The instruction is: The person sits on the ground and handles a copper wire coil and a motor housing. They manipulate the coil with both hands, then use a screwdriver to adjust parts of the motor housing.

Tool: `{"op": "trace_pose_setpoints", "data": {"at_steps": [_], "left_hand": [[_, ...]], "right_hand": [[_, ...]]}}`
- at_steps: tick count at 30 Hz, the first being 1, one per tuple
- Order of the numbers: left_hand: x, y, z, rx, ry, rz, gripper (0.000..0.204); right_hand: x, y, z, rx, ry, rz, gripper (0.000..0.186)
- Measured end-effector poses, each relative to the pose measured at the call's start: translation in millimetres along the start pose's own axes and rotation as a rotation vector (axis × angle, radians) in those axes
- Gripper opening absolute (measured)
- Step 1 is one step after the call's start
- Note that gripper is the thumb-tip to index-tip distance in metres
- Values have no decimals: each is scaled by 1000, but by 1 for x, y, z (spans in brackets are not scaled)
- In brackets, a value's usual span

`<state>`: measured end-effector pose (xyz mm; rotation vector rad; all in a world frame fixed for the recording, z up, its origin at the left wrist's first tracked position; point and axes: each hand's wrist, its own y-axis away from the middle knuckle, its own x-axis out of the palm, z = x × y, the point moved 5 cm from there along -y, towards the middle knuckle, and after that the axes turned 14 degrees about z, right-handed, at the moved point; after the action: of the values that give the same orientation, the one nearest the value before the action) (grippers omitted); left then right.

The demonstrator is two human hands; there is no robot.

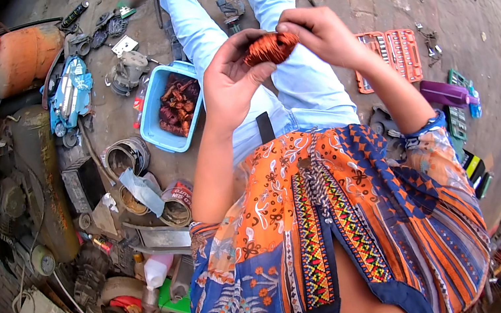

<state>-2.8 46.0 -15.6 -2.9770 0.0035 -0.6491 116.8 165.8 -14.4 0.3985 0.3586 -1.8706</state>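
Legs point(209, 36) stretched out beyond the grip, spread, so the hands had open room between and above the thighs. Orange tank point(27, 60) stood far off to the left of the grip, likely parked there just to stay out of the way.

Blue tub point(169, 145) sat left of the grip, just beside the left leg. Probably put there for short reach. Its walls kept a pile of coils point(180, 106) together, off the dirty paving. Orange tool case point(405, 55) lay open right of the grip, past the right forearm, presumably so its contents stayed visible and reachable.

Left hand point(231, 79): closed around the work, fingers over the far side, thumb under the near side. Read that as the supporting hand. Right hand point(325, 37): thumb and fingertips together on the right end, more of a pinch. Can't tell if it had a loose strand or the whole bundle end; fingers hid it.

Copper coil point(272, 49) was up in the air between both hands, above the lap. Left end sat in the left grip, right end under the right fingertips, middle exposed, likely to keep the windings in sight.
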Motion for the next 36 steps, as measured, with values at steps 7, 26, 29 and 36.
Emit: {"op": "trace_pose_setpoints", "data": {"at_steps": [7,26,29,36], "left_hand": [[-5,5,18,61,-228,-268,42],[-6,4,11,50,-77,-206,42],[-2,4,11,0,-470,-193,40],[8,-5,-8,-177,-933,132,44]], "right_hand": [[33,28,7,92,84,55,17],[37,30,12,17,112,58,14],[15,34,17,-2,195,-6,14],[-10,13,20,-55,218,138,17]]}}
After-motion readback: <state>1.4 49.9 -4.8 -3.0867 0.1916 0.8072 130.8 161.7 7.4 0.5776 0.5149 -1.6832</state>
